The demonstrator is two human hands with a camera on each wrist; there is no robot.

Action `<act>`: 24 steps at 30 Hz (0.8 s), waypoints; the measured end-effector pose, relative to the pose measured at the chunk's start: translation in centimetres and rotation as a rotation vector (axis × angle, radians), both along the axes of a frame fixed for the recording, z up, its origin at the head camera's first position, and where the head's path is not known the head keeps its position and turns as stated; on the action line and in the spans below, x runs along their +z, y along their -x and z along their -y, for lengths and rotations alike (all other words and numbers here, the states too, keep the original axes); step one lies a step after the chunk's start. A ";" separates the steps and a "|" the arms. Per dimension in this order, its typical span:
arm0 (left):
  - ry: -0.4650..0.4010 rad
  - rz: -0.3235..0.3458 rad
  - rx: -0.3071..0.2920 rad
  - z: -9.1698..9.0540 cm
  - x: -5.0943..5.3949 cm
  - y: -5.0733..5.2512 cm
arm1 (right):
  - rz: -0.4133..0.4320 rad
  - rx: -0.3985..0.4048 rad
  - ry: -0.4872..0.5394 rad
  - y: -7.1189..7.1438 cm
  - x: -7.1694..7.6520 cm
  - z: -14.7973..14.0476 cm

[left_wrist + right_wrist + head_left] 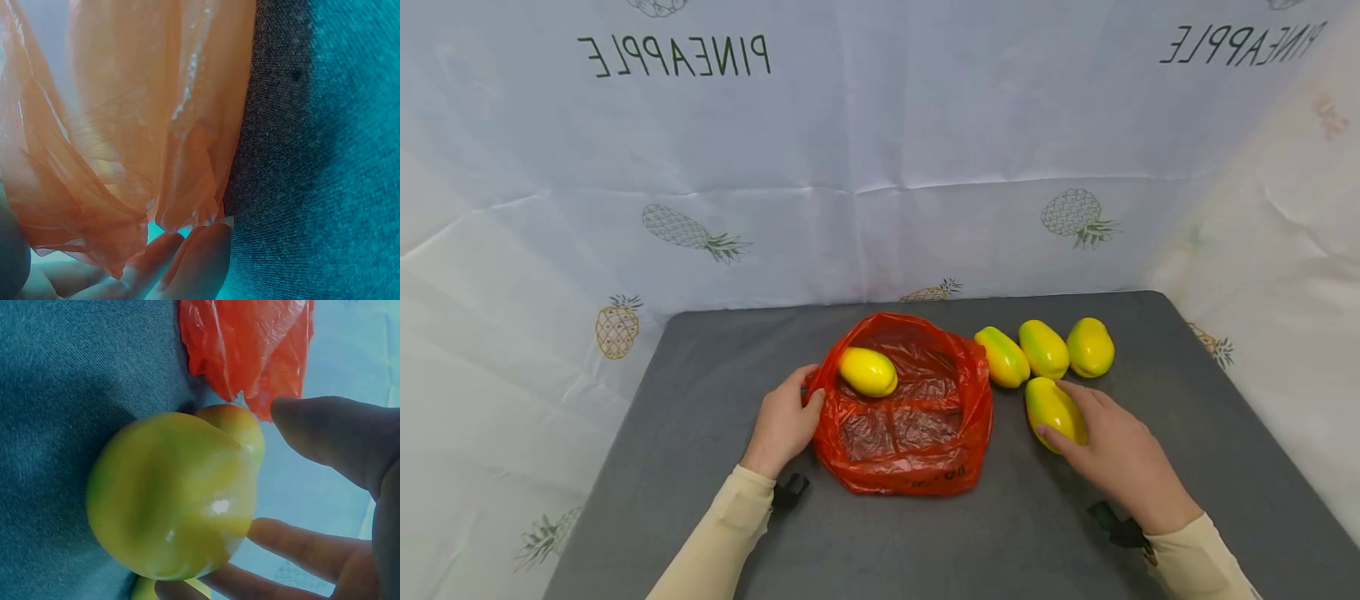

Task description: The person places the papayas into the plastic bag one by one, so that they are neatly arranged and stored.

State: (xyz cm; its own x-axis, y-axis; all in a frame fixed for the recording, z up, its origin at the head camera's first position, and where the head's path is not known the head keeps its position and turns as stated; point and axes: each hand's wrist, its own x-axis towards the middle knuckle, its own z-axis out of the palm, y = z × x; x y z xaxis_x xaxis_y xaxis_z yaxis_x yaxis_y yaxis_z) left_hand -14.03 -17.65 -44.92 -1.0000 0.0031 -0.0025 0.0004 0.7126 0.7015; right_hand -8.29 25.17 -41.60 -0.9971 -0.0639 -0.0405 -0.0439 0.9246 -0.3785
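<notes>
A red plastic bag [902, 479] lies with its mouth spread, and one yellow fruit [868, 372] rests inside at the left. My left hand [782, 423] pinches the bag's left rim; in the left wrist view its fingers [200, 256] are at the gathered plastic [125, 156]. My right hand [1116, 454] is at the nearest yellow-green fruit [1054, 412] right of the bag, thumb on one side and fingers on the far side. In the right wrist view fingertips touch that fruit [169, 500], while the thumb [331, 434] stands off it.
Behind that fruit, three more yellow-green fruits [1043, 349] stand in a row at the bag's right edge. The grey table [715, 350] meets a white cloth [820, 250] with pineapple prints at the back and sides.
</notes>
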 end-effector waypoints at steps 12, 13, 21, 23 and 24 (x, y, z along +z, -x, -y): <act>-0.008 0.011 0.003 0.2 -0.3 0.0 | 0.008 -0.029 -0.013 0.3 -0.6 0.3; -0.009 0.010 0.004 0.1 -0.3 0.0 | 0.004 -0.029 -0.014 0.3 -0.6 0.3; -0.006 0.004 0.000 -0.1 0.0 0.0 | -0.007 -0.034 -0.016 0.4 -0.7 0.3; -0.005 0.006 0.002 -0.2 0.0 0.0 | -0.010 -0.033 -0.017 0.5 -0.8 0.4; -0.003 0.005 0.003 -0.2 0.1 0.1 | -0.012 -0.032 -0.017 0.5 -0.9 0.4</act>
